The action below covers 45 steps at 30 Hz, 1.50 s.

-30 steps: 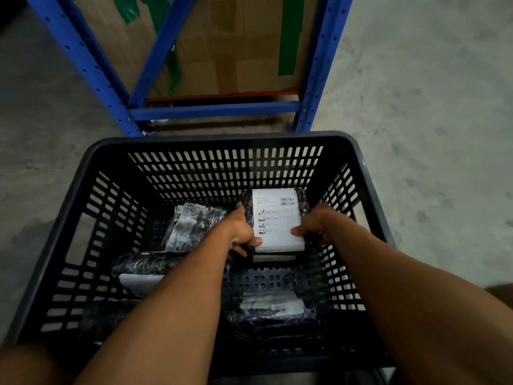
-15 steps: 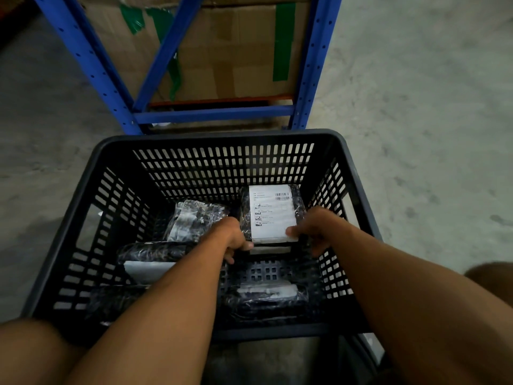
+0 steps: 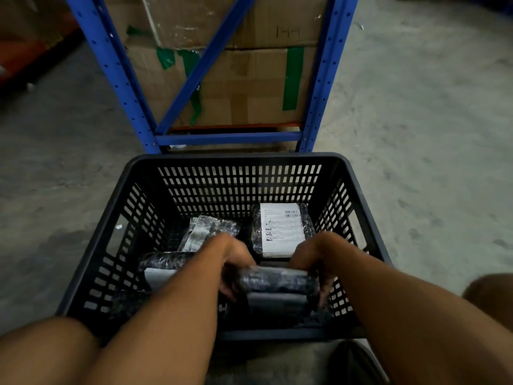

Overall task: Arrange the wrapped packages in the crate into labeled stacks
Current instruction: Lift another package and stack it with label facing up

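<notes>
Gripping a dark wrapped package by its two ends near the crate's near right corner, the left hand and right hand are clenching around it. A labelled package is lying at the far right corner, its barcode and print too small to read.

A white label lies face up on the wrapped package at the far right of the crate; it carries a barcode near its top right corner and several rows of small print, all too small to read. On the upper cardboard box behind the blue rack stand faint dark strokes like "H H", not legible as a word.
</notes>
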{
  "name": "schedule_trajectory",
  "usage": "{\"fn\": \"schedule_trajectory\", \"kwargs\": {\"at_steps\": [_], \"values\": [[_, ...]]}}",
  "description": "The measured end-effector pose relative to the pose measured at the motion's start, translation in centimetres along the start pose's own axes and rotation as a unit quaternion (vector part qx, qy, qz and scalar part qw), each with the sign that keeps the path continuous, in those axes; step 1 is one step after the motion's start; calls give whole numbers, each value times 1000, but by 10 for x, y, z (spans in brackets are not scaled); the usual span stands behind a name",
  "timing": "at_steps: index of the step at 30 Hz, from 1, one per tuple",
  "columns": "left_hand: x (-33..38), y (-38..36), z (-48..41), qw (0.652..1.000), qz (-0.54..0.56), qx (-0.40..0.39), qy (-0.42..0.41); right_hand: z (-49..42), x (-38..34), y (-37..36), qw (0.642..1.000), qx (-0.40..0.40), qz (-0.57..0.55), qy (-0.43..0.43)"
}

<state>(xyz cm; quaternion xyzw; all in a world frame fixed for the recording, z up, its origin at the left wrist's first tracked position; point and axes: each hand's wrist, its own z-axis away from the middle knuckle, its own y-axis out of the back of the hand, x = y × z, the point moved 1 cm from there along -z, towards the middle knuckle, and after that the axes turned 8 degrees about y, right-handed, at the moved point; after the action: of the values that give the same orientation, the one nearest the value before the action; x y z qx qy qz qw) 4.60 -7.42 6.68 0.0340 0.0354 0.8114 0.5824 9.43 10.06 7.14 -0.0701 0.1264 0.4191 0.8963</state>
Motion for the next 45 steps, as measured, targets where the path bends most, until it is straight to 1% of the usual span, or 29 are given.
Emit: {"fn": "schedule_trajectory", "kwargs": {"at_steps": [1, 2, 4, 6, 7, 9, 11, 14, 16, 19, 22, 24, 27, 30, 32, 34, 37, 40, 42, 45], "values": [[0, 17, 14, 999, 46, 7, -22, 9, 1, 14, 999, -4, -49, 21], [1, 35, 29, 994, 89, 16, -58, 27, -2, 25, 995, 19, -88, 53], [-2, 64, 64, 972, 187, -8, -140, 55, -8, 48, 972, 82, -177, 128], [-8, 86, 93, 941, 254, -41, -220, 82, -15, 62, 925, 165, -268, 214], [-10, 93, 103, 926, 269, -57, -259, 91, -17, 69, 899, 182, -309, 251], [-14, 103, 116, 898, 292, -57, -323, 108, -20, 77, 862, 192, -360, 299], [-15, 108, 119, 884, 309, -26, -350, 118, -23, 82, 846, 185, -382, 321], [-12, 108, 118, 881, 320, 25, -348, 121, -27, 78, 853, 179, -353, 342], [-11, 106, 114, 886, 319, 34, -335, 116, -25, 76, 857, 188, -331, 348], [-14, 104, 106, 901, 300, 39, -312, 106, -20, 75, 876, 161, -304, 339], [-17, 105, 94, 910, 294, 67, -283, 100, -17, 77, 896, 182, -260, 310], [-15, 103, 85, 905, 320, 54, -274, 96, -16, 78, 902, 216, -242, 284], [-6, 91, 72, 902, 343, 34, -260, 86, -19, 77, 898, 249, -263, 251], [10, 68, 57, 928, 284, 78, -229, 72, -18, 69, 909, 263, -248, 206], [20, 53, 45, 936, 260, 108, -212, 59, -12, 65, 918, 266, -229, 186], [28, 42, 32, 934, 257, 134, -208, 45, -6, 62, 913, 277, -244, 174], [38, 37, 11, 922, 276, 170, -212, 29, 0, 63, 897, 311, -270, 164], [50, 39, -8, 926, 235, 221, -198, 7, 9, 73, 894, 348, -249, 133], [53, 39, -15, 923, 215, 257, -189, -6, 14, 75, 891, 366, -237, 129], [60, 44, -21, 925, 211, 267, -171, -3, 8, 76, 894, 364, -231, 119]]}}
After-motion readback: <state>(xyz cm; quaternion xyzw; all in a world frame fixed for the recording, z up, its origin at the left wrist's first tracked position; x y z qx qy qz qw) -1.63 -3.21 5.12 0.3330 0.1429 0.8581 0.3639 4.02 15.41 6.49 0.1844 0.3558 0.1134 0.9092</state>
